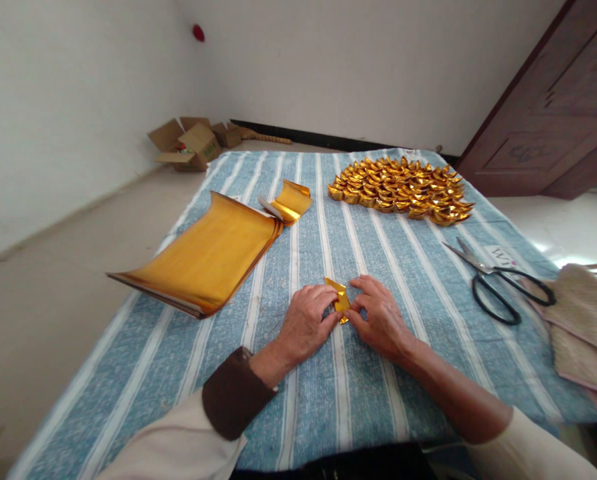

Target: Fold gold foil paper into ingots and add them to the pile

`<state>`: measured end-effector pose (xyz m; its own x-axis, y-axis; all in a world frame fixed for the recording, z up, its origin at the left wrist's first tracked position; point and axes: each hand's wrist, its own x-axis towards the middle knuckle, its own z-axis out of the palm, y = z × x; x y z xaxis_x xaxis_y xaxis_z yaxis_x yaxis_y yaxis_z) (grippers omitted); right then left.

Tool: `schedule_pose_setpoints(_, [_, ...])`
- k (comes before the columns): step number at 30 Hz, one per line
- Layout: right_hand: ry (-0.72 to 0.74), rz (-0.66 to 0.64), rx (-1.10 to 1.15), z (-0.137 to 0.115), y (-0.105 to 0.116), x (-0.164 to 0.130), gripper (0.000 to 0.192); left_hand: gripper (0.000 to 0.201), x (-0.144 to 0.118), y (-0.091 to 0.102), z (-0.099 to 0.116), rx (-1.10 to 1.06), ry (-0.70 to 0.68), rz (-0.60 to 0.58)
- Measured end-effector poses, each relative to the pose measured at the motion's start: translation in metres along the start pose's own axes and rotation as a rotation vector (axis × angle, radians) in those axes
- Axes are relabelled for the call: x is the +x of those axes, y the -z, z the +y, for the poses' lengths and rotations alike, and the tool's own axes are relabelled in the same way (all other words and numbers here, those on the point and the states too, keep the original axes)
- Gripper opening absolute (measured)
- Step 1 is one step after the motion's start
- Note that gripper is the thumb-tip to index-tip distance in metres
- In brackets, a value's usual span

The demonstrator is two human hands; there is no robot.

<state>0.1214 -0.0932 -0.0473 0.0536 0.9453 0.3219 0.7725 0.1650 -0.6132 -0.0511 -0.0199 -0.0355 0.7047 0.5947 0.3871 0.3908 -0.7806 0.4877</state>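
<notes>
A small piece of gold foil paper [341, 301], folded to a narrow shape with a pointed far end, lies on the striped cloth between my hands. My left hand [308, 319] grips its left side, fingers bent over the edge and thumb near the bottom. On the right side, my right hand [378, 313] has its thumb against the lower edge of the paper, with the fingers curled close by. To the left rests a stack of large gold foil sheets [203, 253], its corners curling up. Behind it is a smaller curled stack of gold paper [292, 201].
Several rows of folded gold paper ingots [398, 190] stand at the back right of the table. Black-handled scissors [495, 277] lie open at the right, beside a beige folded cloth [583, 327]. Cardboard boxes [193, 147] sit on the floor beyond the table's far left corner.
</notes>
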Motion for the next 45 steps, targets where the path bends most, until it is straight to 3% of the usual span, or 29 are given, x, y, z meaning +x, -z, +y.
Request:
schedule_pose_setpoints(14, [0.017, 0.039, -0.059, 0.001, 0.000, 0.000, 0.016, 0.022, 0.000, 0.001, 0.001, 0.010, -0.016, 0.005])
schedule_pose_setpoints(26, [0.197, 0.153, -0.120, 0.002, -0.007, -0.006, 0.013, 0.025, 0.001, 0.002, 0.002, -0.007, -0.016, 0.001])
schedule_pose_setpoints(37, [0.336, 0.129, -0.395, -0.009, -0.002, -0.012, 0.022, 0.017, 0.002, 0.003, 0.004, -0.006, 0.012, -0.001])
schedule_pose_setpoints(45, [0.207, 0.145, -0.339, -0.013, 0.000, -0.012, 0.021, 0.014, 0.002, 0.002, 0.004, 0.001, 0.028, -0.012])
